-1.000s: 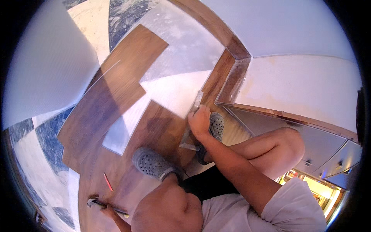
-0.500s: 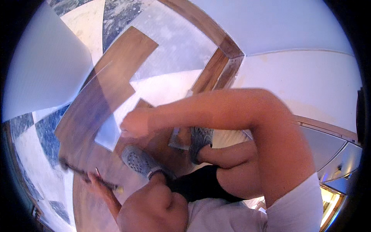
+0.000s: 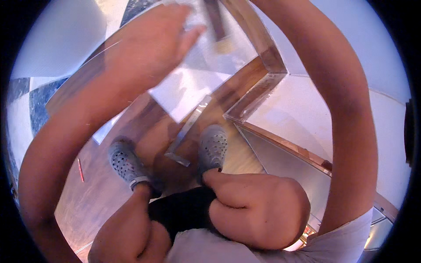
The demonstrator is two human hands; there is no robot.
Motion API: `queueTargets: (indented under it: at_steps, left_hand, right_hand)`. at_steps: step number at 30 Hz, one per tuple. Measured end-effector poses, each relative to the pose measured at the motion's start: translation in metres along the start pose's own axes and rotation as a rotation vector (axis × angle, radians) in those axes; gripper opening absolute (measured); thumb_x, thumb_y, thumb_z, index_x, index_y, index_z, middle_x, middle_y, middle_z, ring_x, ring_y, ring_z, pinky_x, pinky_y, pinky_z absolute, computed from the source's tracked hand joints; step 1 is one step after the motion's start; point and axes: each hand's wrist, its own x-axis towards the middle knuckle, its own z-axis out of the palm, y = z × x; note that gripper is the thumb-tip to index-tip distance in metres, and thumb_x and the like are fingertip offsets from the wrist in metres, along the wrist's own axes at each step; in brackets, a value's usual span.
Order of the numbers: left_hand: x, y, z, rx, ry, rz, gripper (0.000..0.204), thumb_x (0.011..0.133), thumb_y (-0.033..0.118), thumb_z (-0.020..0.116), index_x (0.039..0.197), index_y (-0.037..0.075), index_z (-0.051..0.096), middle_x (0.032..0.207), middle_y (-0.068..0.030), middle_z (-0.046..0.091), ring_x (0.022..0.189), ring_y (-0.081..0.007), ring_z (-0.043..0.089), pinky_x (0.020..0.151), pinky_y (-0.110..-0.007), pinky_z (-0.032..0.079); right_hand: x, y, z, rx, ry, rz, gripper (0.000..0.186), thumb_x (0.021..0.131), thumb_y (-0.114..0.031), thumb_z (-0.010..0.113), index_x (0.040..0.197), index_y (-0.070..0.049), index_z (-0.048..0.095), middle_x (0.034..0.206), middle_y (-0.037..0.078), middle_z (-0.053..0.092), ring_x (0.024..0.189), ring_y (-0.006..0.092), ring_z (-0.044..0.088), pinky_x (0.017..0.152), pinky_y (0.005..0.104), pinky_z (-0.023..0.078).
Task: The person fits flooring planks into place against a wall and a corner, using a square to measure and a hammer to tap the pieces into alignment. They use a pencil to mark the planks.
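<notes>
My left hand (image 3: 155, 44), blurred, is raised at upper centre, thumb apart and nothing visibly in it. Just right of it a blurred tool with a dark handle (image 3: 215, 19), apparently the hammer, reaches up to the top edge. My right arm (image 3: 342, 101) runs up out of the top edge, so its hand is hidden. A metal square (image 3: 188, 127) lies on the wood-look planks (image 3: 70, 199) between my grey clogs (image 3: 212, 147). A red pencil (image 3: 80, 171) lies to the left.
A pale board (image 3: 50, 39) stands at upper left beside patterned flooring (image 3: 39, 109). A white wall (image 3: 289, 109) with wooden edging rises to the right, with metal panels (image 3: 267, 144) along its base. A pale underlay (image 3: 184, 92) lies beyond my feet.
My left hand has risen from lower left to upper centre and opened, the hammer now beside it. My right hand has left the square and moved up out of view.
</notes>
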Motion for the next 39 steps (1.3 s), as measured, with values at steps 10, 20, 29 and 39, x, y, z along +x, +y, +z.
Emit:
queueTargets:
  at_steps: [10, 20, 29, 39]
  left_hand:
    - [-0.051, 0.054, 0.319, -0.113, -0.115, -0.361, 0.046, 0.083, 0.018, 0.071, 0.121, -0.003, 0.057, 0.12, -0.0209, 0.056, 0.112, -0.0375, 0.055, 0.097, -0.045, 0.047]
    - [-0.033, 0.071, 0.348, -0.013, -0.053, -0.612, 0.035, 0.078, 0.016, 0.071, 0.106, -0.001, 0.058, 0.108, -0.0175, 0.053, 0.104, -0.034, 0.052, 0.092, -0.046, 0.042]
    - [-0.021, 0.05, 0.362, 0.001, -0.046, -0.672, 0.017, 0.085, 0.012, 0.057, 0.094, 0.001, 0.064, 0.105, -0.0168, 0.057, 0.1, -0.0331, 0.054, 0.09, -0.045, 0.042]
    - [-0.024, 0.044, 0.369, 0.037, 0.011, -0.646, 0.014, 0.085, 0.012, 0.056, 0.091, 0.002, 0.065, 0.1, -0.014, 0.059, 0.097, -0.0316, 0.056, 0.085, -0.044, 0.044]
  right_hand:
    - [-0.125, 0.157, 0.034, -0.593, -0.673, -0.264, 0.026, 0.091, -0.024, 0.061, 0.102, -0.001, 0.069, 0.088, 0.023, 0.072, 0.083, 0.0383, 0.072, 0.073, 0.0497, 0.057]
    - [-0.175, 0.169, 0.084, -0.629, -0.842, -0.481, 0.019, 0.09, -0.01, 0.057, 0.107, -0.007, 0.065, 0.082, 0.015, 0.072, 0.076, 0.0355, 0.072, 0.067, 0.0488, 0.056]
    - [-0.174, 0.159, 0.11, -0.628, -0.909, -0.512, 0.02, 0.093, -0.012, 0.054, 0.109, -0.01, 0.066, 0.082, 0.012, 0.073, 0.079, 0.0328, 0.072, 0.067, 0.0463, 0.056]
    - [-0.192, 0.157, 0.108, -0.611, -0.874, -0.487, 0.017, 0.09, -0.014, 0.058, 0.1, -0.01, 0.071, 0.091, 0.012, 0.075, 0.088, 0.0335, 0.074, 0.076, 0.046, 0.059]
